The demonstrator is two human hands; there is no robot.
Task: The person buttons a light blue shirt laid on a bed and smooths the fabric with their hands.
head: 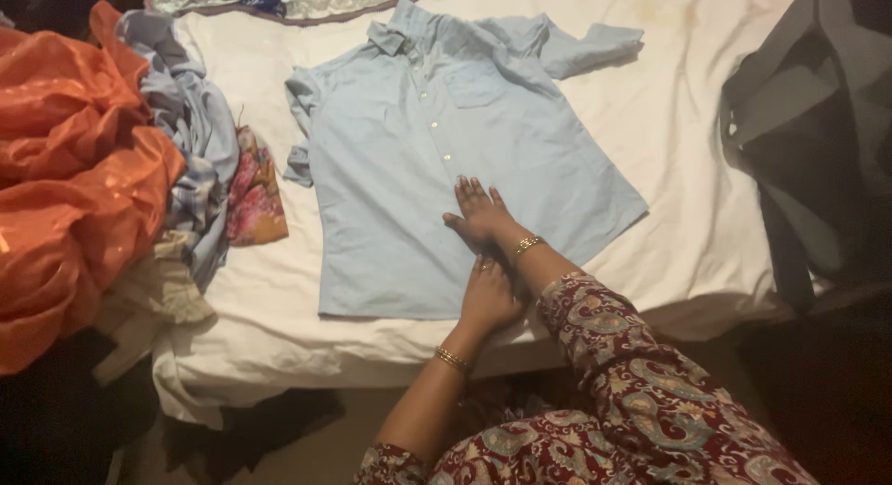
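Note:
A light blue short-sleeved button shirt (418, 141) lies spread flat, front up, on a white sheet (688, 169), collar pointing away from me. My right hand (478, 214) rests palm down on the shirt's lower middle, fingers extended and together, beside the button line. My left hand (489, 294) presses flat on the shirt's bottom hem, just below the right hand and touching its wrist. Both wrists wear gold bangles, and my sleeves are dark red with a paisley print. Neither hand grips anything.
A heap of orange shiny fabric (65, 160) lies at the left, with pale blue cloth (190, 123), a floral pink piece (253, 192) and cream cloth (153, 299) beside it. A dark grey garment (808, 141) covers the right edge. The bed's front edge (307, 364) drops to shadow.

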